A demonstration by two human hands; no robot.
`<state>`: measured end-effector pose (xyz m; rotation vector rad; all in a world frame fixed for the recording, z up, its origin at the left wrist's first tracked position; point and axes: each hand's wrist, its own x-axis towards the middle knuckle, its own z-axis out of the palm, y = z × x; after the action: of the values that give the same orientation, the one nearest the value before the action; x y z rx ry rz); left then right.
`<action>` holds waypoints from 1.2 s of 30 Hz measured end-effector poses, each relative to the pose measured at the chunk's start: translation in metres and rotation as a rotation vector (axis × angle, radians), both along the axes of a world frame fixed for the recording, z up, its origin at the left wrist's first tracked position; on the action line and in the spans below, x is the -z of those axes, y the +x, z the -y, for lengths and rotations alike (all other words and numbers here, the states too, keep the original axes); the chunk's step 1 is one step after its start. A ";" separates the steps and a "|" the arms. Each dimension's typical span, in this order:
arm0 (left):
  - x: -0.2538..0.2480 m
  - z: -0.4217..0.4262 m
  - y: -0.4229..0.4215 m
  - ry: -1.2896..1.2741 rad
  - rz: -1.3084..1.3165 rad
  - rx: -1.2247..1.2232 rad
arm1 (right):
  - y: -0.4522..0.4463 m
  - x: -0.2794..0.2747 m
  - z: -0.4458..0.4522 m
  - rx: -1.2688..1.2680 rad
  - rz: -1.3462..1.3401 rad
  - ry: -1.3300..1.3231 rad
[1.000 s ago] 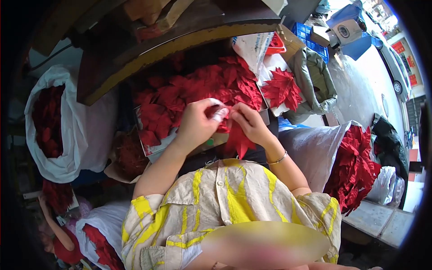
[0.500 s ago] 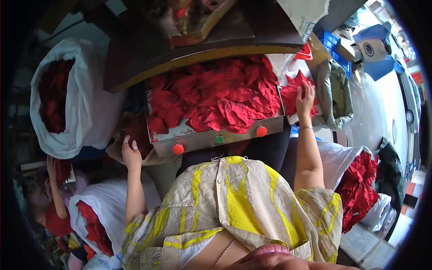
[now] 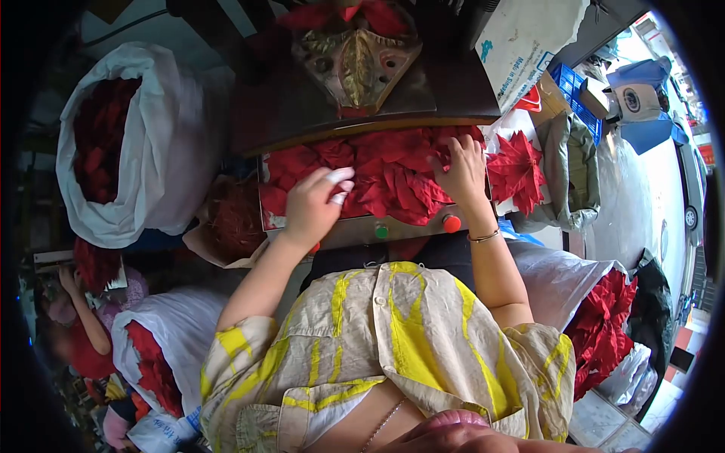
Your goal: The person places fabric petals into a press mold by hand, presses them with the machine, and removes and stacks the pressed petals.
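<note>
A metal box [image 3: 349, 229] with green and red buttons on its front sits before me, filled with red fabric flower pieces [image 3: 393, 170] with pointed petals. Over its left side is my left hand [image 3: 313, 205], with white tape on its fingers. Thumb and forefinger are apart there, and nothing shows between them. At the right end of the box, my right hand [image 3: 463, 170] reaches down onto the red pieces with its fingers spread. Just right of the box lies a layered red fabric flower [image 3: 517, 172].
A dark machine table [image 3: 272, 106] with a metal fitting [image 3: 355, 64] overhangs the box's far side. White sacks of red pieces stand at left [image 3: 170, 158], lower left [image 3: 200, 328] and right [image 3: 555, 268]. Another person's arm [image 3: 89, 321] shows at far left.
My left hand has moved from beside the box's left end to over the red pieces. My right hand has left the layered flower and moved left onto the pieces. The view has shifted.
</note>
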<state>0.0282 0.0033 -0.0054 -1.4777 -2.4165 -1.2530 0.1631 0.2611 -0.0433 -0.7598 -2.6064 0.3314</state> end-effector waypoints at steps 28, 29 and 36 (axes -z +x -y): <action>-0.010 -0.060 0.000 0.158 0.543 -0.021 | -0.059 -0.120 -0.041 -0.270 -0.290 -0.184; -0.015 -0.057 0.000 0.143 0.499 -0.036 | -0.081 -0.129 -0.047 -0.287 -0.299 -0.079; -0.058 -0.049 -0.011 0.112 0.591 -0.056 | -0.241 -0.121 -0.081 -0.460 -0.340 0.306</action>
<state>0.0172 0.0525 0.0530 -1.1112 -2.6201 -2.0029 -0.0782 0.3420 0.0780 0.0081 -2.3962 0.1626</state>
